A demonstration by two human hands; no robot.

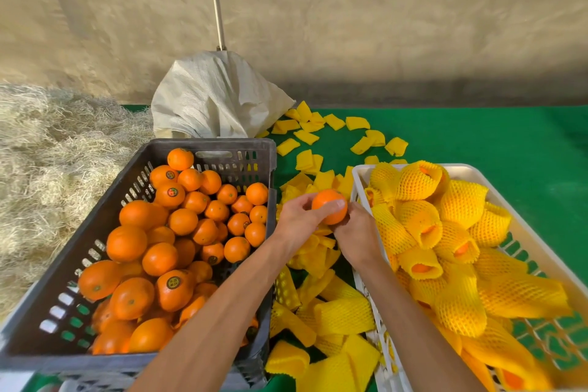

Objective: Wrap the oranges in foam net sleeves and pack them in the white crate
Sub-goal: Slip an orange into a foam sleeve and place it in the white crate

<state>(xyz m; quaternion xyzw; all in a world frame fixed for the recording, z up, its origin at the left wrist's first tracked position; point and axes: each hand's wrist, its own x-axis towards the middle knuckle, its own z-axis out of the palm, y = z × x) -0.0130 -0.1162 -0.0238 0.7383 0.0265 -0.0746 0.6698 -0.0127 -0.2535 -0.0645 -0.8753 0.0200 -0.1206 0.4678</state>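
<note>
Item: our left hand [297, 221], fingers curled round a bare orange [331, 205], thumb across its front. Item: our right hand [358, 232], touching the same orange from below and the right; its fingers are hidden behind the fruit, so we cannot tell whether they grip it, nor whether they pinch a sleeve. The orange is held up between the two crates, over the loose sleeves [337, 312].

Item: loose sleeves, yellow foam net, flattened, heaped under our hands and strewn away across the green cloth [477, 137] toward the sack.

Item: white crate [359, 178], to our right, slotted walls, holding many wrapped oranges [420, 226]; orange skin shows at several open sleeve ends. Part of the crate floor at the right is bare.

Item: dark crate [178, 145], to our left, slotted walls, heaped with bare oranges [159, 259], several with round stickers.

Item: white woven sack [213, 95], slumped behind the dark crate, beside the farthest sleeves.

Item: straw [57, 162], piled at far left.

Item: wall [350, 25], pale and rough, behind all; a thin pole [216, 0] runs down it to the sack.
</note>
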